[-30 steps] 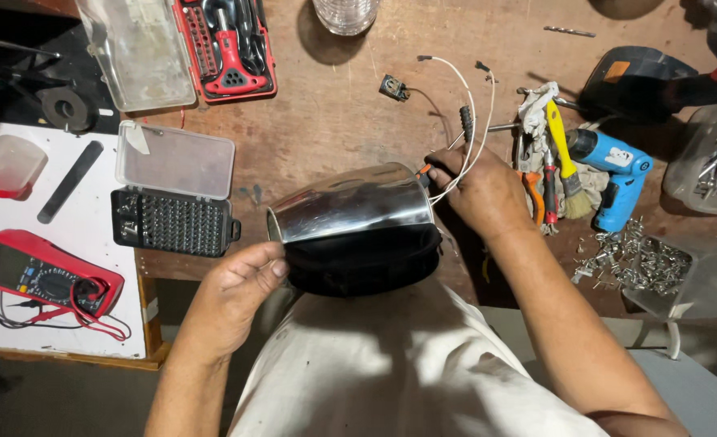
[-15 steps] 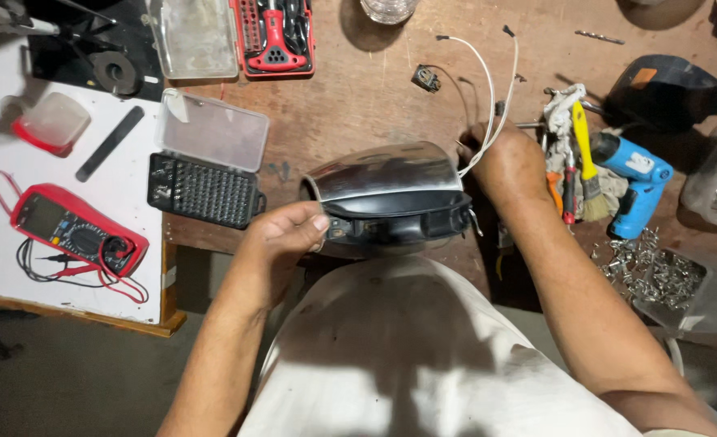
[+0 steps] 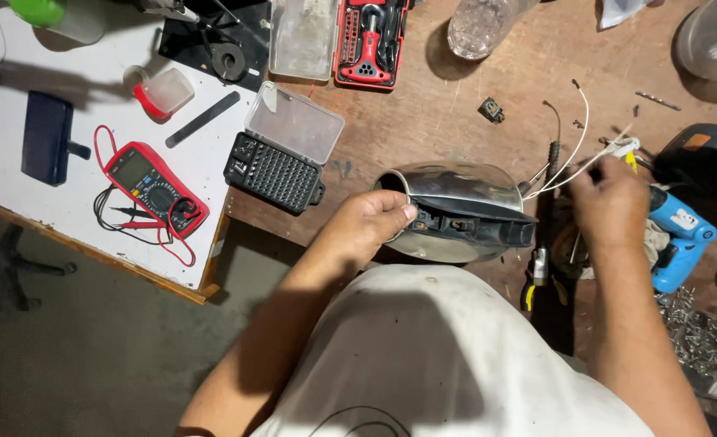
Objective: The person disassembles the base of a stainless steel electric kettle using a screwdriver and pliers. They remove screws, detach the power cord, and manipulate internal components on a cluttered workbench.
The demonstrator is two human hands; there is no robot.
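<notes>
- Two bare hands work over a wooden bench, seen from above, with a white shirt filling the bottom of the view.
- The left hand (image 3: pixel 366 226) grasps a shiny metal kettle body (image 3: pixel 455 212) at its open mouth, thumb on the rim.
- That kettle body lies on its side at the bench's near edge, long axis running left to right, mouth facing left and its black base toward the person.
- The right hand (image 3: pixel 609 202) sits just right of the kettle body, fingers pinched around thin white wires (image 3: pixel 573 158) that lead from it; the hand is blurred, so the exact grip is hard to make out.
- Right of that hand, a blue power tool (image 3: pixel 682 235) is partly covered by the wrist.
- Left of the kettle body rests a black bit case (image 3: pixel 273 174) with its clear lid open.
- Farther left, on a white board, sits a red multimeter (image 3: pixel 154 188) with tangled leads.
- At the far edge, a red screwdriver kit (image 3: pixel 370 40) and a clear jar (image 3: pixel 480 24) are cut off by the frame.
</notes>
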